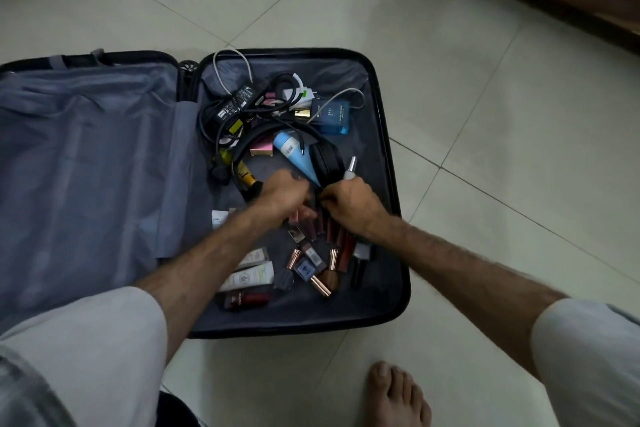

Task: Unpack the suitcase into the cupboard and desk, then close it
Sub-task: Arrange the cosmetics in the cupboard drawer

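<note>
Unpacking step: both hands inside open black hard-shell suitcase (388, 135), gathering dark red lipstick tubes (329, 229). Left hand (284, 194) fingers curled over tubes, motion-blurred; right hand (349, 201) fingers curled, pinching tubes. Next, likely: secure bundle, lift clear of black over-ear headphones (325, 163).

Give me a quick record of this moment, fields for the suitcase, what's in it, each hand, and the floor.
suitcase: open flat on tiled floor
contents: black headphones, blue bottle, charger and cables, blue perfume box, lipsticks, cream tubes
left hand: among the small cosmetics, blurred
right hand: fingers curled on dark tubes
</note>
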